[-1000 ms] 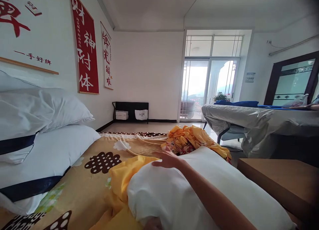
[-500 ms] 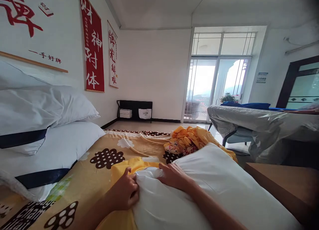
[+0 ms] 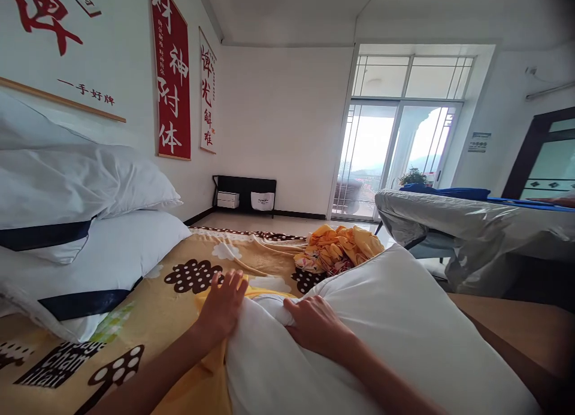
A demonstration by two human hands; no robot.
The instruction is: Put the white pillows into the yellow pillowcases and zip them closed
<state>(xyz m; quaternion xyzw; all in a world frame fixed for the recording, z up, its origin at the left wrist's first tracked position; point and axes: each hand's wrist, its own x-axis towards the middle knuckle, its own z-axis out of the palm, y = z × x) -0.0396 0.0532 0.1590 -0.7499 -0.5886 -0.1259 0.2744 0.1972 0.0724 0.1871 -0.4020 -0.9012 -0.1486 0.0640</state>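
Left hand (image 3: 223, 307): half a second ago it is curled at the pillow edge; now its fingers reach forward, slightly spread. Its thumb is hidden from me, so I cannot tell if it pinches.
Right hand (image 3: 318, 326): I see its thumb and bent fingers pinching a white fold.
White pillow (image 3: 417, 331): it lies on the bed, under and between both hands. I judge that it is now steadied from two sides.
Yellow cloth (image 3: 209, 379): it lies along the pillow's left side, and the left fingers reach its top part.
Red hanging (image 3: 173, 91): I read 财神附体 in white.
Large hanging (image 3: 90, 50): at its bottom I read 一手好牌.
Bed sheet (image 3: 175, 310): the black print shows "cham".
White bag (image 3: 263, 200): its letters are too small for me.
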